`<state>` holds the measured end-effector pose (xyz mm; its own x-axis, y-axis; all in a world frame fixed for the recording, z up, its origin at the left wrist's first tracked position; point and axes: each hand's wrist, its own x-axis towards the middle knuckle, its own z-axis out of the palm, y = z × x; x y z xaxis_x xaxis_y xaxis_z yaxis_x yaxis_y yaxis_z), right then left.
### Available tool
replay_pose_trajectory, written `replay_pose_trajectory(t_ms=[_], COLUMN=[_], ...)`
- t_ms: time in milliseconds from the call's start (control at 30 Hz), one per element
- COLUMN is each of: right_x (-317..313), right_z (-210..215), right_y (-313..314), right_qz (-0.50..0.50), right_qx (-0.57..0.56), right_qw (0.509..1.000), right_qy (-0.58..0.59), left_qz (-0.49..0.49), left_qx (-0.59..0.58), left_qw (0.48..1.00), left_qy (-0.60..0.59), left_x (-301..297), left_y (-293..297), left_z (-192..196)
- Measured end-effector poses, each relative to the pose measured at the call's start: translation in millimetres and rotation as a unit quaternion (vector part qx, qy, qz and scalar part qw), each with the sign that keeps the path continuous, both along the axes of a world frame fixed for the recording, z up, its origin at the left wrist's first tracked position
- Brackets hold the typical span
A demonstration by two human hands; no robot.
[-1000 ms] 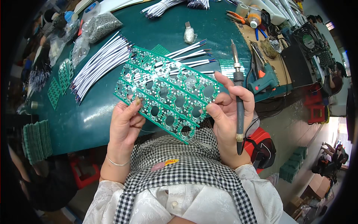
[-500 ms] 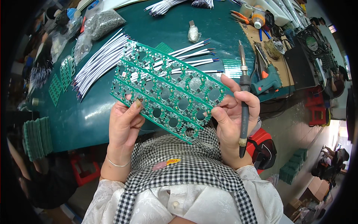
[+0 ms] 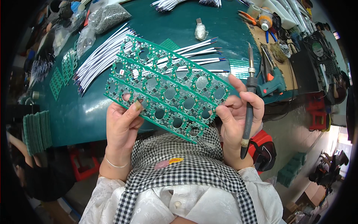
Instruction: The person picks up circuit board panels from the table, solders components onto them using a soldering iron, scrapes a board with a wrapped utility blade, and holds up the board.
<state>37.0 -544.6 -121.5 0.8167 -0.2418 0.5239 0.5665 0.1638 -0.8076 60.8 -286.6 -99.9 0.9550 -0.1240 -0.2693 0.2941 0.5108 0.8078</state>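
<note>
A green circuit board panel (image 3: 175, 83), with rows of round holes ringed by small parts, is held up tilted above the table's near edge. My left hand (image 3: 125, 117) pinches its lower left side, thumb on the face and fingers behind. At the right edge, my right hand (image 3: 238, 110) grips the same panel between thumb and fingers. A soldering iron (image 3: 249, 112) is also tucked among that hand's fingers, its metal tip pointing away from me. Behind the panel lie white cables (image 3: 99, 58) with bared dark ends, partly covered by it.
On the green table (image 3: 89, 125) lie a bag of small grey parts (image 3: 109, 18), a wrapped bottle (image 3: 200, 30) and smaller green boards (image 3: 56, 83). A glue gun (image 3: 273, 83) rests at the right beside a black fan unit (image 3: 312, 48). Stacked boards (image 3: 37, 132) stand at the left.
The panel has swung slightly, its left end coming lower and further left. My right hand and the iron have shifted a little to the right. Both grips stay the same.
</note>
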Motion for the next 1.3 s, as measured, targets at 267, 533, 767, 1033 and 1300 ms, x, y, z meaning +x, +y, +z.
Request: replay_pose_trajectory(t_ms=[267, 533, 767, 1033, 1300], right_x=[24, 25, 17, 9, -5], right_z=[-18, -36, -50, -51, -38], right_y=[22, 17, 5, -9, -35], right_qz=[-0.017, -0.075, -0.046, -0.034, 0.003], right_qx=[-0.141, -0.255, -0.244, -0.180, -0.140], right_qw=[0.982, 0.963, 0.966, 0.981, 0.978], right_qy=[0.126, 0.052, 0.071, 0.058, 0.153], left_qz=[0.021, 0.065, -0.078, -0.323, -0.140], left_qx=[0.088, 0.155, 0.059, 0.393, 0.605], left_qw=[0.994, 0.984, 0.976, 0.839, 0.662], left_qy=[0.055, 0.061, 0.194, -0.195, -0.419], left_x=[-16, 9, -45, -40, 3], left_y=[31, 27, 23, 39, -27], left_z=[-19, -8, -28, 12, -16])
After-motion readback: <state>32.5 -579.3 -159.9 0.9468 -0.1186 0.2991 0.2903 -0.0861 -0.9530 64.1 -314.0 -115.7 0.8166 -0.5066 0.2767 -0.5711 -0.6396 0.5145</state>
